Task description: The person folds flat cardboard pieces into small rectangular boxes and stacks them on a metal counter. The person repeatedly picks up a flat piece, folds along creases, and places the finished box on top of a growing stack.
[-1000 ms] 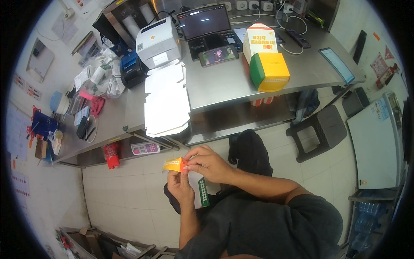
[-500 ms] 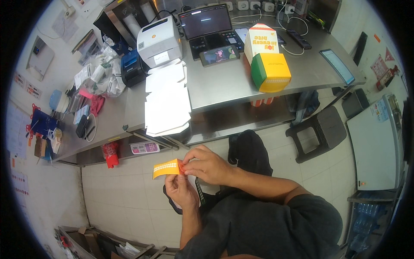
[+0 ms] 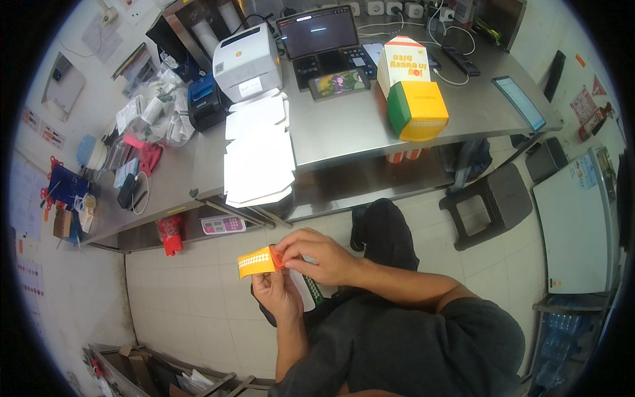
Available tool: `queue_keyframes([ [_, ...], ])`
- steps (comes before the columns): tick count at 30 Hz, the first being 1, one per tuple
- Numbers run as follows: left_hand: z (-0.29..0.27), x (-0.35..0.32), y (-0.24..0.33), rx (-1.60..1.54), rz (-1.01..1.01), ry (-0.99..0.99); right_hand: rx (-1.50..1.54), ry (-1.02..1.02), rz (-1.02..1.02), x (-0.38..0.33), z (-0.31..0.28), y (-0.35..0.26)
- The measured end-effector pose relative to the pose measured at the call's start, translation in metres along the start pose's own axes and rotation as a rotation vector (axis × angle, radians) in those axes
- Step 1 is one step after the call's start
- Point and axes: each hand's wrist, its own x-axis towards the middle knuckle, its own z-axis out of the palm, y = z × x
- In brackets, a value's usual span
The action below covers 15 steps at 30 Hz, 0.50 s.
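Orange carton blank [image 3: 256,262], pinched between both hands' fingers [image 3: 286,253]

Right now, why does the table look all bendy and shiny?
In the head view, the fisheye lens curves the steel table toward the black round rim; overhead light glares off the white cardboard stack; the orange carton piece between the left hand and right hand stays sharp.

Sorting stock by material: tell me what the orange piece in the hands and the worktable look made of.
Orange piece: probably thin printed card, matte, flat with a folded edge, held between both hands. Worktable: looks like stainless steel, with a brushed grey sheen and soft reflections.
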Motion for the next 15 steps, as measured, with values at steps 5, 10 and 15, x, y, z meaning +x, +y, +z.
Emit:
queue_keyframes([
  [5, -0.002, 0.000, 0.001, 0.041, 0.017, -0.045, -0.118, 0.012, -0.066, 0.001, 0.004, 0.000],
  [10, -0.002, 0.001, -0.003, 0.141, 0.110, -0.092, -0.146, 0.073, -0.079, 0.001, 0.008, 0.005],
  [15, -0.001, -0.005, 0.004, 0.139, -0.007, -0.072, -0.138, 0.050, -0.018, -0.008, 0.001, 0.017],
])
